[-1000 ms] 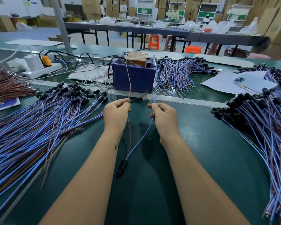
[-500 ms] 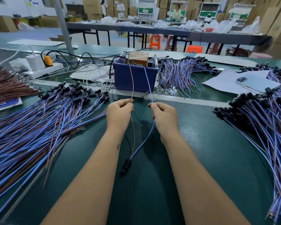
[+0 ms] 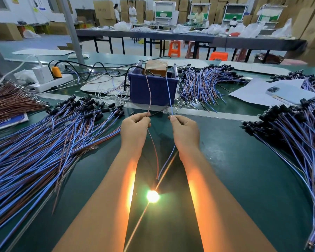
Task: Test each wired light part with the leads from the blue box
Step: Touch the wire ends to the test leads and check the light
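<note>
Between the two forearms, low on the green table (image 3: 244,179), a light part (image 3: 153,196) is glowing brightly — the test step itself is under way. Left hand (image 3: 135,131) is pinching the brown wire (image 3: 154,153) against a brown lead (image 3: 149,91); right hand (image 3: 185,132) is pinching the blue wire (image 3: 168,160) against a pale blue lead (image 3: 169,93), both leads coming down from the blue box (image 3: 153,90). By the glow, this part seems to be passing. Next move likely calls for releasing both pinches, setting it aside with a pile — which pile I cannot tell — and drawing a fresh one.
</note>
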`<state>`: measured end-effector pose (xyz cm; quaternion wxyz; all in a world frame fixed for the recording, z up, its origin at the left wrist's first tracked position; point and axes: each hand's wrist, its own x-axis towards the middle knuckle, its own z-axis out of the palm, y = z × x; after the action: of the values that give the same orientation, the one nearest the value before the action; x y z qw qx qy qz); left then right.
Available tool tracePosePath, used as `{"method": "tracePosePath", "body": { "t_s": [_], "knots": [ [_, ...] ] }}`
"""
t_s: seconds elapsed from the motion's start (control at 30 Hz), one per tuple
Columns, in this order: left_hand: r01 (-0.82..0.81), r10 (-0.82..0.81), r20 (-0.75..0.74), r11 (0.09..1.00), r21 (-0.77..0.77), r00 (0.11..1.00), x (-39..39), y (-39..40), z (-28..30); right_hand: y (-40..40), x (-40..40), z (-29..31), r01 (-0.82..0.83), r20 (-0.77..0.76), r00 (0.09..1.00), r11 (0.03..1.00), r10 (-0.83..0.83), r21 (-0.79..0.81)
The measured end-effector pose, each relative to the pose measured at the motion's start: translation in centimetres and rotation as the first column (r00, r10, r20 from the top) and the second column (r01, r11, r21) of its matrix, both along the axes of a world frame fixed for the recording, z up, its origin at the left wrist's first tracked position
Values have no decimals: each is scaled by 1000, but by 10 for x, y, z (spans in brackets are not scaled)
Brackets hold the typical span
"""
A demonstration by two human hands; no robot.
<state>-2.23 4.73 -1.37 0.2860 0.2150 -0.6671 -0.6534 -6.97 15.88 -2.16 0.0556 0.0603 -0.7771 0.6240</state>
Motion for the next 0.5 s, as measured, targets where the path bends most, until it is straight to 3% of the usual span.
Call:
{"method": "tracePosePath", "body": {
  "t_s": [0.5],
  "knots": [
    [-35, 35, -13, 999, 27, 999, 1, 0, -1, 4, 3, 3, -43, -1, 999, 999, 43, -16]
  ]
}}
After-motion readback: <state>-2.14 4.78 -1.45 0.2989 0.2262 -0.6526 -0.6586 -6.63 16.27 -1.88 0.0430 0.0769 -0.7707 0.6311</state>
